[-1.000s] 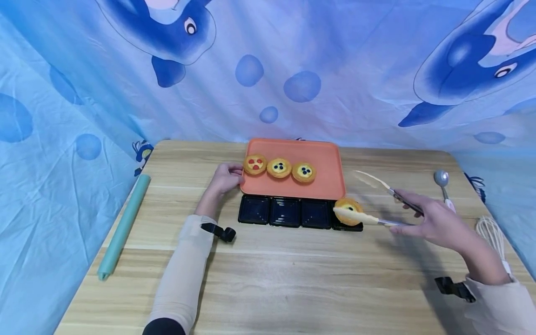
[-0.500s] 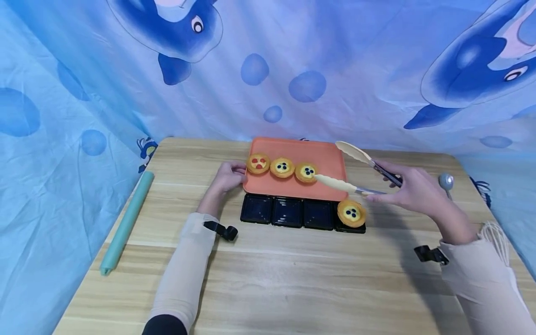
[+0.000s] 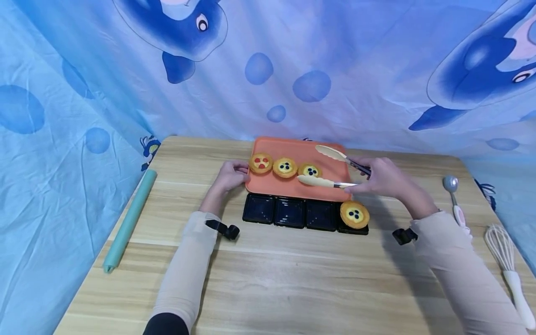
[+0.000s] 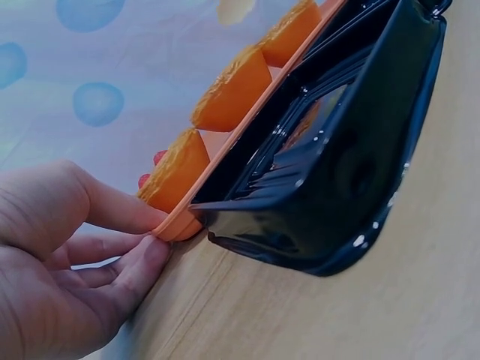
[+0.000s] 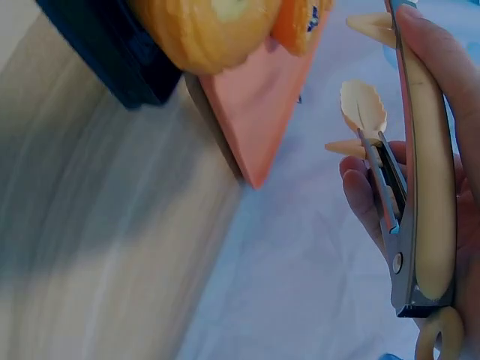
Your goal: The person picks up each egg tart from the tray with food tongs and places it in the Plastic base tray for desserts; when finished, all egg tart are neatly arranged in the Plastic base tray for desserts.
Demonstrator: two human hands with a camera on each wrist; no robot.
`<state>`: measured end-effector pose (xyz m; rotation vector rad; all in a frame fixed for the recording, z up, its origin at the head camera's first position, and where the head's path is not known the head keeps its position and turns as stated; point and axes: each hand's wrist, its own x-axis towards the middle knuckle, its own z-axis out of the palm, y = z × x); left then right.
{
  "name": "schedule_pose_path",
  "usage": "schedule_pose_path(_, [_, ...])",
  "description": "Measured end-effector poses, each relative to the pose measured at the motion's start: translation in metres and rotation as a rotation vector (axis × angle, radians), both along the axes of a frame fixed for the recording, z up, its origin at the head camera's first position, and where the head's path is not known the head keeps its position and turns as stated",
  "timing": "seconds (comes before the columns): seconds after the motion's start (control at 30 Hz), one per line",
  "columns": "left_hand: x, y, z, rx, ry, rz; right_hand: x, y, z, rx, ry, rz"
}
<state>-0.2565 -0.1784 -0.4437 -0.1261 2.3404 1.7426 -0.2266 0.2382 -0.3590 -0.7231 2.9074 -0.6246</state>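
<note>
My left hand (image 3: 230,177) pinches the left rim of an orange tray (image 3: 299,145) between thumb and fingers, as the left wrist view shows. A tart with red toppings (image 3: 261,164) and two dark-berry tarts, the left one (image 3: 285,167) and the right one (image 3: 310,170), sit in a row on it. Spread tongs (image 3: 316,180) with cream tips are in my right hand (image 3: 383,177); their near tip overlaps the right tart. A third dark-berry tart (image 3: 354,215) rests in the rightmost compartment of a black container (image 3: 290,212) along the tray's front.
A green rolling pin (image 3: 130,221) lies at the table's left side. On the right are a spoon (image 3: 451,183) and a whisk (image 3: 500,246). A blue dolphin-print curtain (image 3: 184,102) hangs behind the table (image 3: 268,284).
The tongs have moved left and away from the container's tart to the tray's right tart, held spread in my right hand. My left hand has stayed at the tray's edge.
</note>
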Motion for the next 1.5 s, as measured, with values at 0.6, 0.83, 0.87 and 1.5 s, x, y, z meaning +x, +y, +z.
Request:
schedule_pose_path(0.6, [-0.002, -0.003, -0.003, -0.009, 0.024, -0.007, -0.004, -0.011, -0.030, -0.030, -0.019, 0.044])
schedule_pose_path(0.83, [-0.001, -0.003, -0.003, -0.002, 0.025, -0.005, -0.004, -0.012, -0.031, -0.064, 0.020, 0.058])
schedule_pose_path(0.87, [-0.001, -0.003, -0.003, -0.001, 0.025, -0.005, -0.004, -0.012, -0.030, -0.067, 0.021, 0.061])
schedule_pose_path(1.5, [0.000, -0.001, 0.001, 0.045, -0.014, -0.001, 0.005, -0.002, -0.015, -0.058, 0.028, 0.052])
